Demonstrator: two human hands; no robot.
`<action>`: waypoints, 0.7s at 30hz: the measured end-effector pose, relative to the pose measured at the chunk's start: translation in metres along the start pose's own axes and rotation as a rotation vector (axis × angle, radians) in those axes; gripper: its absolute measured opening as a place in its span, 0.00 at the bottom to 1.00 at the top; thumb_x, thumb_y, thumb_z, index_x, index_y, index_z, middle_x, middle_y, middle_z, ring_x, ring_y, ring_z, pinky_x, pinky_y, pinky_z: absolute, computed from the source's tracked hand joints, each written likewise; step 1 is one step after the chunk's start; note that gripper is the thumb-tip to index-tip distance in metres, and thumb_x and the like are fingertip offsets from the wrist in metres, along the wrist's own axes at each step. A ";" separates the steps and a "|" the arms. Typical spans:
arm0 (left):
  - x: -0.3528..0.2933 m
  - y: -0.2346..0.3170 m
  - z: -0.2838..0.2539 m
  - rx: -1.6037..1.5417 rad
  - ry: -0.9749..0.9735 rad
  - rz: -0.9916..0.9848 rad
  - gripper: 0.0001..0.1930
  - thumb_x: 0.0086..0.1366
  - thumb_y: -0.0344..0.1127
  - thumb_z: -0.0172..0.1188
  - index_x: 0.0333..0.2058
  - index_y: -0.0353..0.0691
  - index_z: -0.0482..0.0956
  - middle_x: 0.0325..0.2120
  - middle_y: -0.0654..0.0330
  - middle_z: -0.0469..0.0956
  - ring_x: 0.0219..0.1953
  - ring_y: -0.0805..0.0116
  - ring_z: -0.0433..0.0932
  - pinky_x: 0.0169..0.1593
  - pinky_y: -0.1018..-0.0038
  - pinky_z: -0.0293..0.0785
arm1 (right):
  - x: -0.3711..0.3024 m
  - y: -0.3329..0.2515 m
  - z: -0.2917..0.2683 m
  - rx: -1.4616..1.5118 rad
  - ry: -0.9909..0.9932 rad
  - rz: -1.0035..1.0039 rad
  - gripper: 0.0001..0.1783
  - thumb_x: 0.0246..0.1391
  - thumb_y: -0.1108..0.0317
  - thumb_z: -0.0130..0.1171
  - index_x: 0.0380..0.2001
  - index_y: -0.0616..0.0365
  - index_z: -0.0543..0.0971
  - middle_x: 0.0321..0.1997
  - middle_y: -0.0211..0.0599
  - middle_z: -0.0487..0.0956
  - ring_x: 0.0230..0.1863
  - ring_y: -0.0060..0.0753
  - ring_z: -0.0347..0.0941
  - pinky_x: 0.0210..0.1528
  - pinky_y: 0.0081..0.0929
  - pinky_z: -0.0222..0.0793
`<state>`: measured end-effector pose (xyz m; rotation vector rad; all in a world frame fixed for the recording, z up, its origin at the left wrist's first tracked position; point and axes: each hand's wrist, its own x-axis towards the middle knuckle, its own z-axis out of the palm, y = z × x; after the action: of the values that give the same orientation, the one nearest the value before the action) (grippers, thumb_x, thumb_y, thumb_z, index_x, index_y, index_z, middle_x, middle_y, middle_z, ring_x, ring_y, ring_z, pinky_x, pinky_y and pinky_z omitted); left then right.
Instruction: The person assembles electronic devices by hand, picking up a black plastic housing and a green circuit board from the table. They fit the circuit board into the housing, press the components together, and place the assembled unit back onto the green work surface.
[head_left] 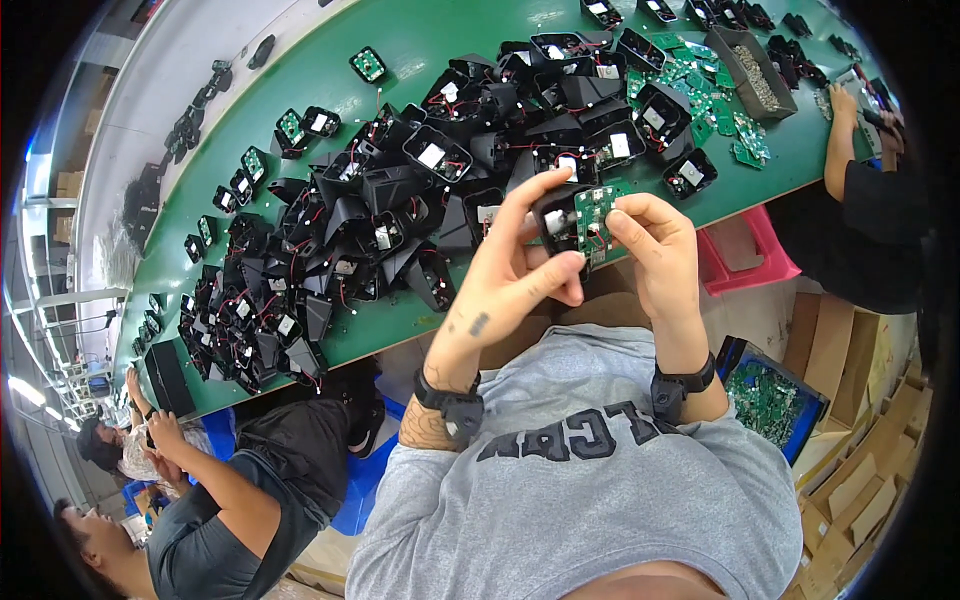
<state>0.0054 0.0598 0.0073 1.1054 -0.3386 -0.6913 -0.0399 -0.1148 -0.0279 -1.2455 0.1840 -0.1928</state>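
Observation:
My left hand (520, 262) is closed around a black plastic housing (553, 222), its open side turned toward the right. A green circuit board (594, 222) stands at that opening, pinched at its right edge by the thumb and fingers of my right hand (654, 245). Whether the board touches the housing's rim I cannot tell. Just beyond my hands lies a big heap of similar black housings (390, 190) with red and black wires and white labels or parts inside.
Loose green boards (700, 85) and a box of small metal parts (752, 72) occupy the green table (310, 75) at far right. A pink stool (742, 250), a blue bin of boards (770, 400) and cardboard boxes (850, 460) stand at right. Co-workers sit left and right.

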 end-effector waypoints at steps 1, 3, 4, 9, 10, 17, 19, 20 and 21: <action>0.001 0.003 -0.003 0.005 -0.005 -0.014 0.33 0.59 0.21 0.56 0.61 0.44 0.55 0.40 0.54 0.71 0.27 0.74 0.75 0.30 0.79 0.77 | 0.001 0.000 0.000 0.079 -0.034 0.018 0.06 0.53 0.72 0.59 0.34 0.63 0.78 0.32 0.29 0.78 0.32 0.17 0.72 0.36 0.16 0.68; 0.001 0.002 -0.009 0.053 -0.017 -0.014 0.31 0.58 0.21 0.55 0.60 0.44 0.56 0.40 0.54 0.71 0.26 0.75 0.75 0.31 0.79 0.77 | 0.002 0.000 -0.004 0.201 -0.077 0.096 0.06 0.53 0.72 0.60 0.34 0.63 0.78 0.32 0.30 0.78 0.32 0.17 0.72 0.35 0.16 0.68; 0.000 0.001 -0.011 0.099 -0.031 -0.017 0.30 0.58 0.20 0.55 0.59 0.44 0.57 0.39 0.55 0.71 0.26 0.76 0.75 0.31 0.79 0.77 | 0.002 -0.001 -0.006 0.322 -0.118 0.175 0.07 0.53 0.71 0.60 0.34 0.63 0.78 0.31 0.30 0.78 0.31 0.17 0.72 0.34 0.16 0.68; 0.008 -0.005 0.003 0.438 0.226 0.090 0.23 0.59 0.23 0.51 0.54 0.46 0.66 0.35 0.62 0.75 0.26 0.79 0.74 0.23 0.80 0.73 | 0.002 -0.004 -0.006 0.186 -0.130 0.132 0.08 0.51 0.73 0.61 0.35 0.63 0.77 0.30 0.31 0.78 0.30 0.18 0.73 0.33 0.17 0.70; 0.008 -0.009 0.003 0.461 0.207 0.117 0.24 0.60 0.23 0.49 0.55 0.47 0.65 0.33 0.62 0.75 0.25 0.79 0.74 0.23 0.81 0.71 | 0.000 -0.006 -0.004 0.061 -0.127 0.072 0.08 0.50 0.74 0.62 0.35 0.63 0.76 0.29 0.31 0.78 0.30 0.18 0.74 0.33 0.18 0.71; 0.001 -0.009 0.013 0.048 0.135 0.024 0.28 0.58 0.26 0.49 0.59 0.45 0.58 0.30 0.62 0.71 0.23 0.80 0.69 0.24 0.85 0.65 | -0.007 -0.023 0.015 -0.141 0.059 -0.035 0.11 0.43 0.80 0.65 0.31 0.62 0.75 0.28 0.32 0.78 0.29 0.17 0.74 0.31 0.13 0.70; -0.001 -0.010 0.015 0.173 0.132 0.066 0.30 0.59 0.25 0.51 0.61 0.45 0.55 0.36 0.61 0.71 0.29 0.81 0.69 0.31 0.86 0.67 | -0.008 -0.027 0.016 -0.190 0.063 -0.035 0.11 0.43 0.81 0.65 0.31 0.62 0.75 0.27 0.32 0.78 0.29 0.18 0.75 0.31 0.13 0.70; -0.001 -0.010 0.017 0.174 0.133 0.065 0.30 0.59 0.25 0.51 0.61 0.45 0.55 0.36 0.61 0.71 0.29 0.81 0.69 0.31 0.86 0.67 | -0.009 -0.028 0.017 -0.231 0.064 -0.040 0.09 0.44 0.78 0.66 0.30 0.62 0.75 0.27 0.31 0.78 0.29 0.17 0.75 0.32 0.14 0.71; -0.001 -0.010 0.018 0.160 0.132 0.064 0.31 0.60 0.25 0.52 0.61 0.46 0.54 0.40 0.61 0.70 0.33 0.80 0.70 0.35 0.85 0.68 | -0.010 -0.029 0.018 -0.271 0.065 -0.046 0.09 0.45 0.76 0.66 0.28 0.62 0.75 0.26 0.30 0.78 0.29 0.17 0.75 0.33 0.14 0.71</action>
<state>-0.0092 0.0455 0.0065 1.2804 -0.3189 -0.5382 -0.0462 -0.1050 0.0056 -1.5149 0.2442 -0.2546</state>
